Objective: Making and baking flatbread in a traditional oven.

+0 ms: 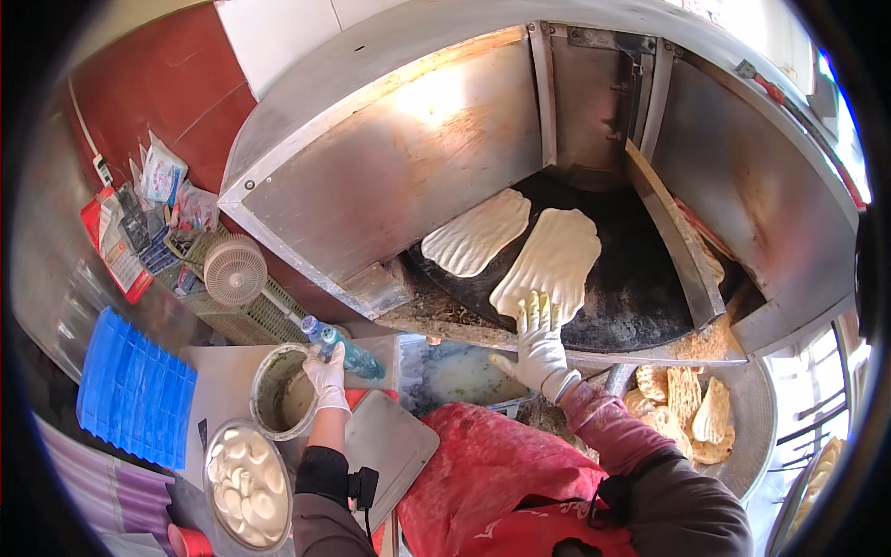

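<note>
My gloved right hand (541, 348) lies with spread fingers on the near end of a long, ridged piece of flat dough (550, 254). That dough rests on the dark round baking plate (633, 278) inside a metal-walled oven. A second ridged flat dough (477, 233) lies to its left on the same plate. My left hand (327, 372), in a thin clear glove, is closed on a blue-green plastic bottle (358, 361), beside the rim of a round bucket (261, 411). Nearer on the left, an oval metal tray (212, 487) holds several pale dough pieces.
A curved metal divider (679, 244) crosses the oven's right side. Baked flatbreads (686, 404) lie in a large metal basin (759, 425) at right. A small fan (235, 270), blue plastic trays (136, 390) and a metal lid (393, 445) stand left and near.
</note>
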Demonstrator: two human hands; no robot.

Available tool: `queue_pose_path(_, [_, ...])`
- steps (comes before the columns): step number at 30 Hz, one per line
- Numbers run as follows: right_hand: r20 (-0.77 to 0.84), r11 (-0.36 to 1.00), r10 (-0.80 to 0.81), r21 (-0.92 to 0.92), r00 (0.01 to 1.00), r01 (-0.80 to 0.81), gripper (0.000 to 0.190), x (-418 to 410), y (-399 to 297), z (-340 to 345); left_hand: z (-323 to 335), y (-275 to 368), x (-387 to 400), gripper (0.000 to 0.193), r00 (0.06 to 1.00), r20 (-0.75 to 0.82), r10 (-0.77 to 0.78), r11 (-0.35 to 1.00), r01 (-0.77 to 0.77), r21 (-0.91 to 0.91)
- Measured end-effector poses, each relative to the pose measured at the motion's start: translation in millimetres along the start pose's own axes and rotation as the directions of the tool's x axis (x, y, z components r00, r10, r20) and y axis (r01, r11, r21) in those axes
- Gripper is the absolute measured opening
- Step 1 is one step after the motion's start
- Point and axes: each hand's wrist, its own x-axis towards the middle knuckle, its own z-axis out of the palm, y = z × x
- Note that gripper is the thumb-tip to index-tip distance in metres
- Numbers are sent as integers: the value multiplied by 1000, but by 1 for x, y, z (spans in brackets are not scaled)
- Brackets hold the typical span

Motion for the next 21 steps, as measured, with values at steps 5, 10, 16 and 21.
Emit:
queue_pose_path(5, [-20, 996, -73, 54, 997, 74, 109, -15, -5, -11, 11, 1, -5, 33, 981, -151, 124, 990, -113, 80])
queue_pose_path(10, [-50, 985, -128, 107, 991, 133, 102, -21, -9, -20, 8, 9, -10, 26, 929, -136, 345, 936, -329, 129])
queue_pose_path(16, [-161, 803, -280, 501, 946, 323, 114, -17, -53, -31, 27, 172, -104, 19, 728, 83, 680, 724, -685, 83])
queue_pose_path(21, [-73, 444, -109, 889, 991, 115, 105, -1, -77, -36, 26, 202, -139, 27, 844, 190, 502, 853, -446, -273])
